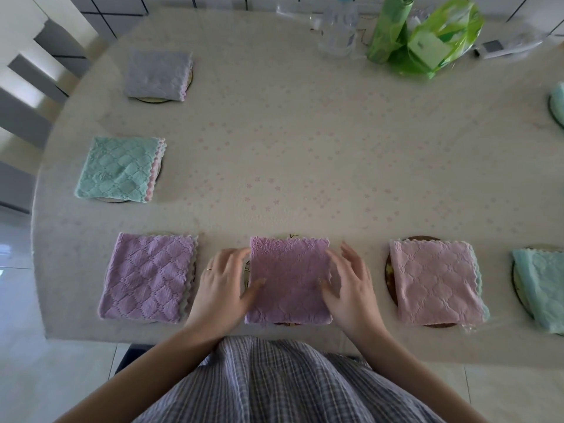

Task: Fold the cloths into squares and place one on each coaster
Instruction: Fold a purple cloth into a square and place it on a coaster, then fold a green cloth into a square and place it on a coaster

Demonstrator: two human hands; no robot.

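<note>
A folded purple cloth [290, 279] lies square on a coaster [287, 324] at the table's near edge, only slivers of the coaster showing. My left hand [224, 285] rests at its left edge and my right hand [346, 282] at its right edge, fingers relaxed and touching the cloth. Other folded cloths sit on coasters: lilac [149, 277], pink [436, 282], teal [120, 169], grey [158, 75], light blue [541, 291] at the right edge, and another teal one [558, 100] at far right.
A water bottle [338, 25], a green roll [387, 29] and a green plastic bag [442, 38] stand at the table's far side, with a small box [493, 47] beside them. Chair slats [21, 87] stand at left. The table edge runs just before my body.
</note>
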